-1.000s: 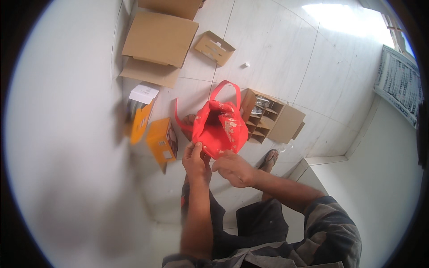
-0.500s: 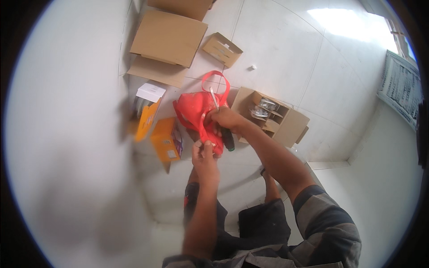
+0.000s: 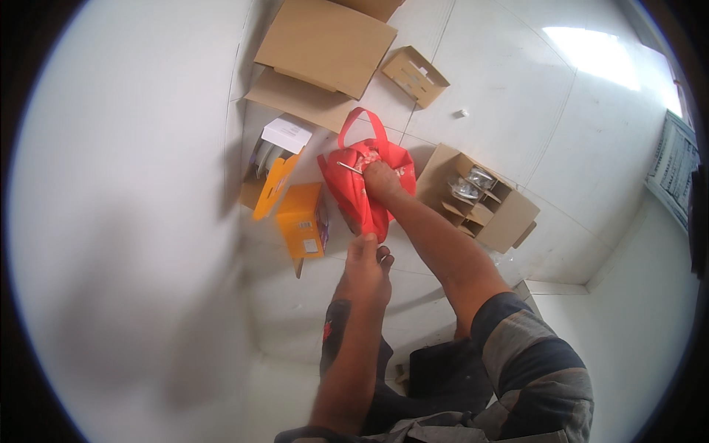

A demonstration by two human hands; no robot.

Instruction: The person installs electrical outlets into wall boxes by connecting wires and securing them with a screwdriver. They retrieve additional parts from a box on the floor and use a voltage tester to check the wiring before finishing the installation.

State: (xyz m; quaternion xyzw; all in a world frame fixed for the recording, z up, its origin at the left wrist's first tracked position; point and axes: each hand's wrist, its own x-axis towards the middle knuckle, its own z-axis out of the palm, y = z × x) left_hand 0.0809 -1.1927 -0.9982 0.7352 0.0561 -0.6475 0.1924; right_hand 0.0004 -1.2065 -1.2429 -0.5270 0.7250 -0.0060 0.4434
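Observation:
My left hand (image 3: 368, 273) has its fingers closed on the lower edge of a red fabric bag (image 3: 347, 196), which has looped handles and pale patches. Farther forward, my right hand (image 3: 380, 181) reaches into the bag's upper part, closed on a thin metal tool (image 3: 351, 167) whose shaft points up-left. The rest of the tool and my right fingertips are hidden by the hand and fabric.
Brown cardboard boxes (image 3: 325, 44) and a small open carton (image 3: 415, 77) lie above. Orange boxes (image 3: 299, 221) stand left of the bag, beside a wall (image 3: 133, 184). A divided carton (image 3: 502, 221) holding clear-wrapped items sits right. A small white object (image 3: 461, 113) lies on the floor.
A second ago both hands were at the bag's rim. The tool then appeared in my right hand with a dark handle, which is now hidden as that hand moved forward. The view has shifted.

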